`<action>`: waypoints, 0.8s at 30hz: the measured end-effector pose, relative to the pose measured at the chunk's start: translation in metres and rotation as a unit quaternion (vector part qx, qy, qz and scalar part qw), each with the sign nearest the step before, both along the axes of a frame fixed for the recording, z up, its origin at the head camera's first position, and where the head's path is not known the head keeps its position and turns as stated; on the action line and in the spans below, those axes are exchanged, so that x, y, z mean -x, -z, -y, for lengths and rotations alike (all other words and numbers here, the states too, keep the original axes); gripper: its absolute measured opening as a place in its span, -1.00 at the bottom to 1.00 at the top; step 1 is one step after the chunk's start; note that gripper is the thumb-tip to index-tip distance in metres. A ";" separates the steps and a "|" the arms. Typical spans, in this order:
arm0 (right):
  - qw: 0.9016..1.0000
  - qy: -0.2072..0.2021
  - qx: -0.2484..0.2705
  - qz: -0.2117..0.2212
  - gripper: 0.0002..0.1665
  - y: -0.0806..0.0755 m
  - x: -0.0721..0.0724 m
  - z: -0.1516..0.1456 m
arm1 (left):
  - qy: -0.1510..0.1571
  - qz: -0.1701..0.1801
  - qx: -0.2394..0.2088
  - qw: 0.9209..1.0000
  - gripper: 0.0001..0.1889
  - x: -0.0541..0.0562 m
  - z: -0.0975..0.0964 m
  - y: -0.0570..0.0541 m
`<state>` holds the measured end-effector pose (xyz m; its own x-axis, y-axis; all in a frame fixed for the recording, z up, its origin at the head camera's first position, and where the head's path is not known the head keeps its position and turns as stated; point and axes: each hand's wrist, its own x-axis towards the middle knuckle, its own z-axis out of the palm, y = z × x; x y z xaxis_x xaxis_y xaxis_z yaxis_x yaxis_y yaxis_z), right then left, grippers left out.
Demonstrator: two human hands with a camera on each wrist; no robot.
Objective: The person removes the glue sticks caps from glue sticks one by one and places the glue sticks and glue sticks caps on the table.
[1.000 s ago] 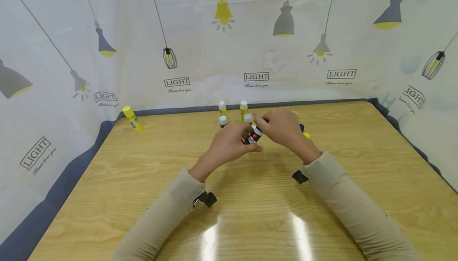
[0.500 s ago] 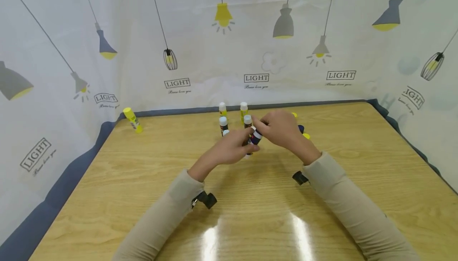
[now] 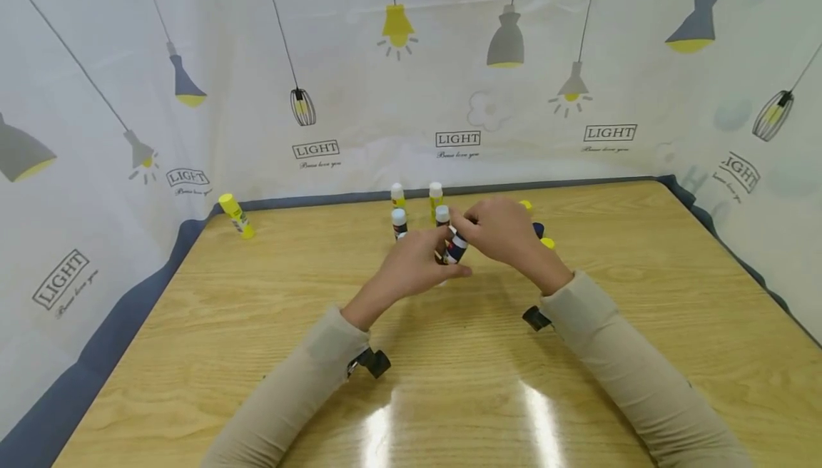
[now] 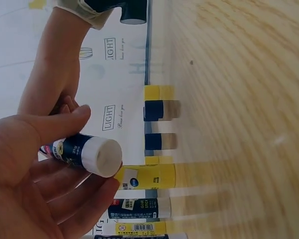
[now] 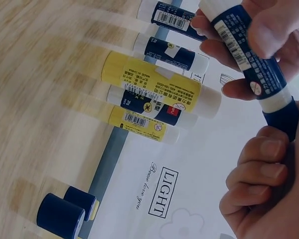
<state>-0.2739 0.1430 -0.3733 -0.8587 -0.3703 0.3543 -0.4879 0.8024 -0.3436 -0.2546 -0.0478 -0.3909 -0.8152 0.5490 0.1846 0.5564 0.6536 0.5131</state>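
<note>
Above the table my left hand (image 3: 414, 265) holds a navy glue stick (image 5: 244, 52) between thumb and fingers. The stick is tilted, and its white base (image 4: 108, 157) faces the left wrist camera. My right hand (image 3: 504, 232) grips the navy cap (image 5: 283, 118) at the other end, fingers curled. A white collar (image 5: 275, 101) shows between body and cap. Just beyond the hands, several glue sticks stand upright with white ends up, among them a yellow one (image 3: 436, 200) and a navy one (image 3: 399, 222). My left hand partly hides some of them.
Loose caps lie right of the right hand, including a navy cap (image 3: 538, 230) and a yellow cap (image 3: 547, 243). A yellow glue stick (image 3: 236, 215) stands at the table's far left corner. A printed curtain (image 3: 359, 97) borders the wooden table (image 3: 308, 275).
The glue stick's printed label has turned between the left fingers, and the left thumb and fingers have shifted slightly. Both hands stay in nearly the same place; the right hand keeps its grip.
</note>
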 end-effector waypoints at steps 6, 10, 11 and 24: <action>1.000 0.000 -0.016 0.007 -0.26 0.000 0.002 0.002 | 0.010 0.009 -0.007 1.000 -0.62 0.001 0.000 0.003; 1.000 -0.001 -0.010 0.005 -0.25 -0.001 0.003 0.001 | 0.044 0.026 -0.014 0.999 -0.61 0.002 0.001 0.003; 1.000 -0.001 -0.009 0.004 -0.24 0.000 0.003 0.001 | 0.051 0.031 -0.015 0.998 -0.61 0.003 0.001 0.003; 1.000 0.009 0.009 -0.002 -0.26 0.001 0.000 0.000 | 0.017 0.030 -0.021 0.999 -0.60 -0.001 -0.002 0.003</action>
<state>-0.2741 0.1429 -0.3745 -0.8637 -0.3473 0.3652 -0.4744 0.8050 -0.3562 -0.2537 -0.0459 -0.3941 -0.8065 0.5694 0.1593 0.5454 0.6123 0.5724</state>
